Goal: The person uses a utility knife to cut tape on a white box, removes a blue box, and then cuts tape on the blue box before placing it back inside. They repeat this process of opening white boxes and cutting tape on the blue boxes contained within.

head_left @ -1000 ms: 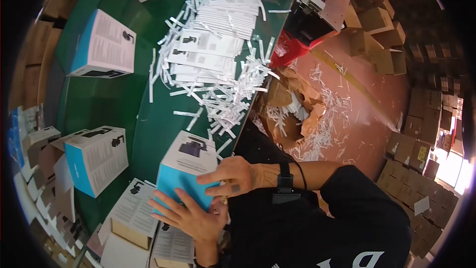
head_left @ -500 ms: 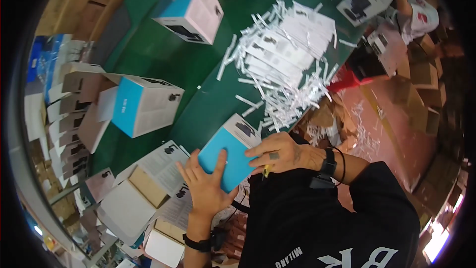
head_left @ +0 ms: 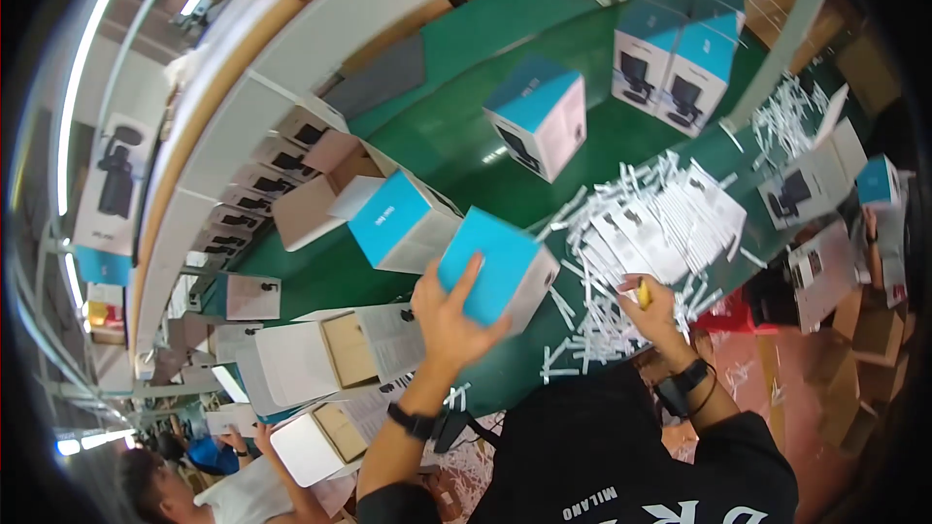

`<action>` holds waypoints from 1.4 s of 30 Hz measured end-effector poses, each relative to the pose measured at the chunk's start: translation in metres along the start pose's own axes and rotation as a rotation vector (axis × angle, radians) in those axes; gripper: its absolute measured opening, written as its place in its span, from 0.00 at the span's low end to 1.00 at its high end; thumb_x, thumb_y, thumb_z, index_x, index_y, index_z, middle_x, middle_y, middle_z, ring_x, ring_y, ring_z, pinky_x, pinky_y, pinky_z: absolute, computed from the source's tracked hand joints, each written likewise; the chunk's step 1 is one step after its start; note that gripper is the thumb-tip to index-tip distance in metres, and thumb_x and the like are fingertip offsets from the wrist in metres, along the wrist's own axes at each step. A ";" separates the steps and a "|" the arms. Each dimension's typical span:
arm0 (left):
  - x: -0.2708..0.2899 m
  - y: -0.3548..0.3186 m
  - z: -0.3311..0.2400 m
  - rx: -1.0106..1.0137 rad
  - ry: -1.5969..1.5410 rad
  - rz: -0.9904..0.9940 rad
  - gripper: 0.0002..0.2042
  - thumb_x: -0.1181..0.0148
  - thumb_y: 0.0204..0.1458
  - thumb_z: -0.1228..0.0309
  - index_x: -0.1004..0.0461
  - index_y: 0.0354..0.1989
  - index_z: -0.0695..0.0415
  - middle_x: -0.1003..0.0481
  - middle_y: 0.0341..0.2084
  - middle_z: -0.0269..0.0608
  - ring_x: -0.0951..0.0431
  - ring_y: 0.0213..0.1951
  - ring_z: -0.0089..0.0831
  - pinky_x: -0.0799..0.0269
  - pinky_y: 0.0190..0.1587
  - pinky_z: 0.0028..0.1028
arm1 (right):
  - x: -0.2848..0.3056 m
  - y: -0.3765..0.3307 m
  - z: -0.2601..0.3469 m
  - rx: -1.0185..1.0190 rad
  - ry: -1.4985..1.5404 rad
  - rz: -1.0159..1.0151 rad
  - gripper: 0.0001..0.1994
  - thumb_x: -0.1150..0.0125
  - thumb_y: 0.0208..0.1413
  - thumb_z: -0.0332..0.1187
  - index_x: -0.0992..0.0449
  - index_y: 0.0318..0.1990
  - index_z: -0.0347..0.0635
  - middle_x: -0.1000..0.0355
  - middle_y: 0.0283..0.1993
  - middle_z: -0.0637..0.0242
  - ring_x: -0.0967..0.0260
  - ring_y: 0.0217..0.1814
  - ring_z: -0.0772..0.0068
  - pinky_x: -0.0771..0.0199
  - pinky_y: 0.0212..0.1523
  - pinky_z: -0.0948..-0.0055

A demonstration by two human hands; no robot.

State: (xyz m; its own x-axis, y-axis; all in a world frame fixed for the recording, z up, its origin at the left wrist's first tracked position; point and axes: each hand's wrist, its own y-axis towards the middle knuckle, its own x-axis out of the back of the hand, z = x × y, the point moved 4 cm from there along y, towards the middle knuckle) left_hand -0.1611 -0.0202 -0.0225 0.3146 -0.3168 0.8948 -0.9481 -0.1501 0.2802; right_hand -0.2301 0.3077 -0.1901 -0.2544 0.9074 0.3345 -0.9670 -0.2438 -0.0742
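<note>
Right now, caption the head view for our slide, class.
Left hand on a blue-faced box, right hand holding a small yellow object near white paper strips.

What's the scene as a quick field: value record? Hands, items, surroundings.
left hand: fingers spread over the blue face of a blue-and-white box
right hand: holds a small yellow object, away from that box
near right hand: loose white paper strips, stacked printed papers
surface: green table
lower left: another person
</note>
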 end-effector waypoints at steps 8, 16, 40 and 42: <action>-0.083 0.180 0.010 0.394 0.171 0.034 0.44 0.25 0.33 0.45 0.28 0.67 0.39 0.40 0.68 0.64 0.37 0.65 0.61 0.43 0.67 0.54 | 0.030 0.036 -0.052 0.061 -0.804 -0.056 0.35 0.28 0.52 0.44 0.30 0.65 0.37 0.34 0.70 0.50 0.24 0.57 0.50 0.23 0.56 0.62; -0.066 0.122 0.048 0.047 0.134 -0.498 0.42 0.28 0.47 0.53 0.37 0.69 0.62 0.36 0.63 0.65 0.37 0.65 0.60 0.46 0.67 0.55 | 0.028 0.014 -0.077 0.044 -0.669 -0.079 0.31 0.32 0.57 0.45 0.30 0.66 0.42 0.29 0.67 0.58 0.19 0.46 0.53 0.19 0.46 0.61; -0.037 0.130 0.076 0.050 -0.087 -0.707 0.18 0.34 0.47 0.74 0.25 0.49 0.58 0.22 0.38 0.47 0.25 0.43 0.47 0.30 0.49 0.42 | 0.044 0.045 -0.044 0.049 -0.823 -0.233 0.19 0.33 0.50 0.28 0.24 0.52 0.40 0.22 0.46 0.47 0.22 0.43 0.42 0.22 0.44 0.53; 0.004 0.152 0.115 0.241 0.155 -0.506 0.23 0.33 0.47 0.70 0.27 0.54 0.60 0.21 0.39 0.50 0.22 0.41 0.53 0.26 0.45 0.46 | 0.052 0.042 -0.051 0.038 -0.828 -0.240 0.16 0.33 0.50 0.29 0.24 0.48 0.40 0.23 0.43 0.47 0.23 0.41 0.41 0.23 0.42 0.52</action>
State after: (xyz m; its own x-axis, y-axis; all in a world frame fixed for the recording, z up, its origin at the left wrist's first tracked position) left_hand -0.2984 -0.1522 -0.0163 0.6983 -0.0117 0.7157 -0.6387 -0.4616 0.6156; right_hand -0.2850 0.3619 -0.2239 0.0630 0.3979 0.9152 -0.9884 -0.1019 0.1123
